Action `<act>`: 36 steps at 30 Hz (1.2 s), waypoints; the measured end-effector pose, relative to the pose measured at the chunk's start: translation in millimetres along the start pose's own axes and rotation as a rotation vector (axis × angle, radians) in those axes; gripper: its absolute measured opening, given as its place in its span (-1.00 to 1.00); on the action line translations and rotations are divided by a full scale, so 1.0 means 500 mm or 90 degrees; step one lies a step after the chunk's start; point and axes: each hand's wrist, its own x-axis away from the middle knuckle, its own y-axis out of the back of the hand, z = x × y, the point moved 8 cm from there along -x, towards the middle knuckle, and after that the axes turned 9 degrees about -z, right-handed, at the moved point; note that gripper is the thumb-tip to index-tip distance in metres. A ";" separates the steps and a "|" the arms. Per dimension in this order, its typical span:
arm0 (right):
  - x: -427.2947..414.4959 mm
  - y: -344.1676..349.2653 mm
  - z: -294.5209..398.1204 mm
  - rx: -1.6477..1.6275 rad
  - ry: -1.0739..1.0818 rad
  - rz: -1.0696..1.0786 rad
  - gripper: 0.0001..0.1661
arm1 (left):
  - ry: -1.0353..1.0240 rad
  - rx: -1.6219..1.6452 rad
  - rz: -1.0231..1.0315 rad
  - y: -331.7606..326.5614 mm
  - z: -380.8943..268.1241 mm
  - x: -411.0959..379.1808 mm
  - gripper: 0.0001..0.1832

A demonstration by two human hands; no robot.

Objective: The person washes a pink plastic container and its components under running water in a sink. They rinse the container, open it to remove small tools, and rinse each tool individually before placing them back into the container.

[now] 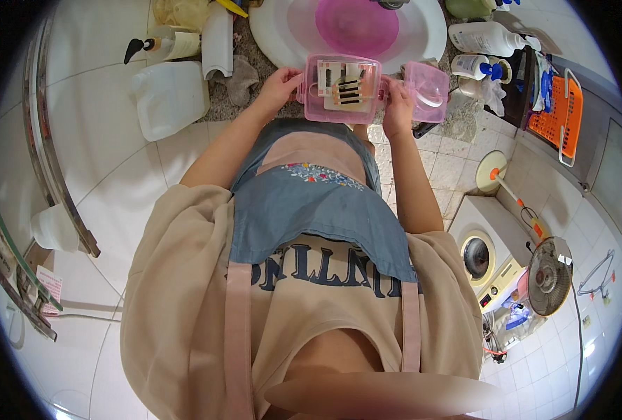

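A translucent pink plastic box is held level between my two hands, at the near rim of a white washbasin. My left hand grips its left side, and my right hand grips the right side. Printed cards with dark strips show in the box; I cannot tell exactly what they are. Just right of my right hand is a second, smaller pink container with a white curved item in it. A magenta plastic basin sits inside the washbasin.
On the left of the stone counter are a white plastic jug, a pump bottle and a grey cloth. White bottles crowd the right. An orange basket, a washing machine and a fan stand further right.
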 end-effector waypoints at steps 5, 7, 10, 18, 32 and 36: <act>-0.002 0.000 -0.046 -0.227 -0.083 0.029 -0.64 | -0.063 -0.022 -0.040 -0.005 0.016 0.001 -0.69; -0.003 0.005 -0.069 -0.276 -0.130 0.017 -0.63 | -0.110 -0.031 -0.073 -0.003 0.024 -0.002 -0.72; 0.012 0.004 -0.098 -0.206 -0.158 0.023 -0.63 | -0.192 -0.059 -0.108 0.003 0.033 -0.009 -0.73; -0.006 0.037 -0.106 -0.001 -0.041 0.041 -0.70 | -0.364 -0.214 -0.093 -0.009 -0.006 0.011 -0.77; 0.014 0.011 -0.035 0.226 0.217 -0.030 -0.73 | -0.524 -0.332 -0.196 -0.022 -0.036 0.036 -0.84; 0.033 0.000 0.000 0.407 0.274 -0.028 -0.73 | -0.513 -0.367 -0.156 -0.026 -0.028 0.031 -0.81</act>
